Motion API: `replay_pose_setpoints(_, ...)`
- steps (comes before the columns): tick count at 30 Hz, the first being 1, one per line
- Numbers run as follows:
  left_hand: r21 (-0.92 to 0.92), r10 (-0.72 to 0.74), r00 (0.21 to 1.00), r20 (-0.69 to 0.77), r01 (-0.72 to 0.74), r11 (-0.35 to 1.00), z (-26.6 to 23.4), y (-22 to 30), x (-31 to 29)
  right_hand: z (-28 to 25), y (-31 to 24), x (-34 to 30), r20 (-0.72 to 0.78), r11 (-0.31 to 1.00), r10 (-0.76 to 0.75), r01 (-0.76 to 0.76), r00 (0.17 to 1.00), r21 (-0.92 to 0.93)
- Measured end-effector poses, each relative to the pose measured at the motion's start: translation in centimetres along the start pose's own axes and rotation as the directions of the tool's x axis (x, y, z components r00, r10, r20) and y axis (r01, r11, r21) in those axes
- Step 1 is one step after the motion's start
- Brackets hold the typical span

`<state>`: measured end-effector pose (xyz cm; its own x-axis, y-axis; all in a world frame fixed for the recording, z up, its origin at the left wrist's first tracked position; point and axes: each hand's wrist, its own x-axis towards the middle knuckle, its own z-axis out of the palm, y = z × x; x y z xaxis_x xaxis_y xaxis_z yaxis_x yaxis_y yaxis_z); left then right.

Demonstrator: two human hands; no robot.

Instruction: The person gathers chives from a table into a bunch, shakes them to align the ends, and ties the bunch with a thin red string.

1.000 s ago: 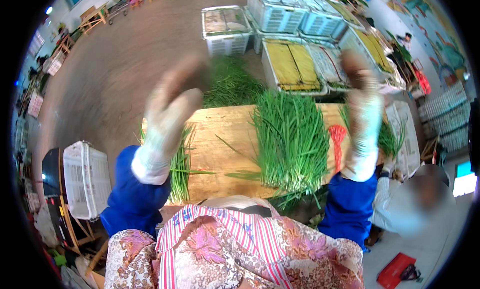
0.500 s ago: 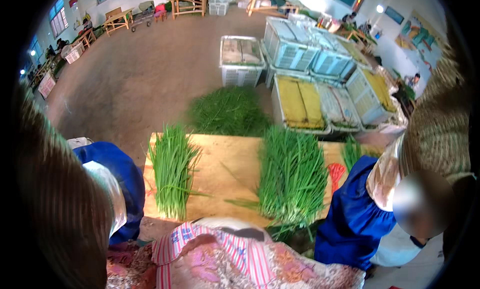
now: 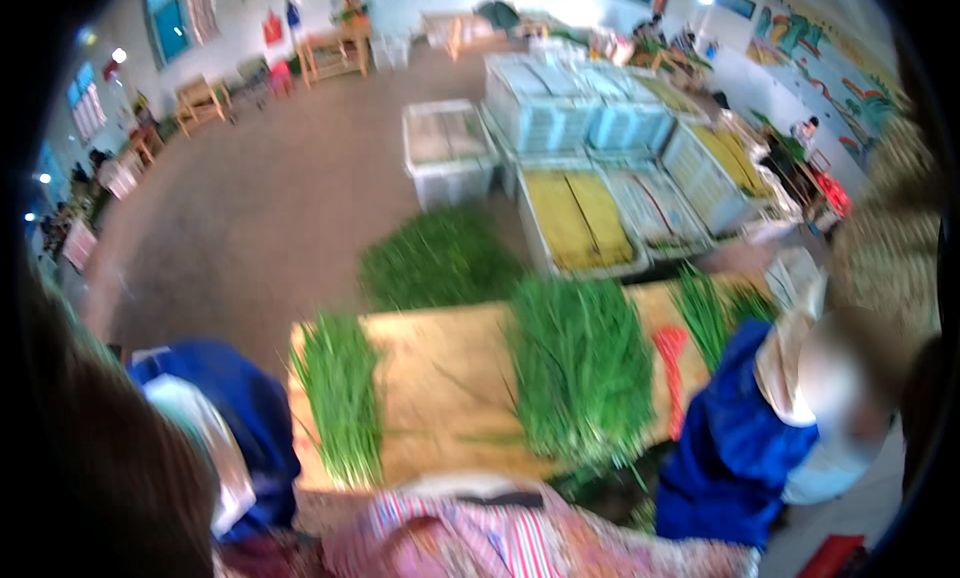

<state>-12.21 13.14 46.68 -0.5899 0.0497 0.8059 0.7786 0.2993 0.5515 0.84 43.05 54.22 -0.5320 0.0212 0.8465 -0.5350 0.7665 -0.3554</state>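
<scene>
Neither of my hands shows; knitted sleeves [image 3: 890, 268] fill the side rims and blue cloth sleeves [image 3: 240, 428] hang at both sides of the board. On the wooden board [image 3: 445, 378] in front of me lies a narrow bundle of green chives [image 3: 342, 398] at the left. A wider pile of chives [image 3: 580, 368] lies right of the middle, its pale stem ends toward me. Beside it is a bunch of red ties [image 3: 671, 363]. Another small bunch of chives [image 3: 703, 318] lies at the far right corner, partly covered by a sleeve.
Beyond the board, a heap of greens [image 3: 440, 258] lies on the floor. Pale plastic crates [image 3: 540, 103] stand stacked behind it, some with yellow covers [image 3: 578, 218]. Wooden tables [image 3: 333, 58] line the far wall. Floral cloth [image 3: 440, 548] covers my lap. People sit along both sides.
My view has shifted, so the board sits lower and the crates farther left in the picture. The chives keep their places on the board. My hands stay out of sight.
</scene>
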Motion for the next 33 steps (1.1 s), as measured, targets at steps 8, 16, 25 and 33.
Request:
replay_pose_setpoints(8, -0.086, 0.087, 0.986, -0.142, -0.1, 0.991, -1.4, 3.6, 0.4, -0.6, -0.1, -1.8, 0.013, 0.945, 0.177, -0.174, 0.984, 0.276)
replay_pose_setpoints(16, 0.27, -0.419, -0.282, 0.863, 0.959, -0.089, 11.9, -10.0, -23.4, 2.3, 7.8, -32.6, 0.092, 0.169, 0.982, -0.985, 0.165, -0.039)
replay_pose_setpoints(25, 0.229, -0.47, -0.187, 0.863, 0.973, 0.033, 21.7, -9.9, -33.2, 8.8, 8.8, -37.9, 0.013, 0.093, 0.989, -0.564, 0.145, -0.821)
replay_pose_setpoints(33, 0.171, -0.638, 0.147, 0.756, 0.896, 0.41, 25.0, -6.5, -34.4, 5.2, 12.8, -42.5, -0.009, 0.01, 1.0, -0.972, 0.012, -0.233)
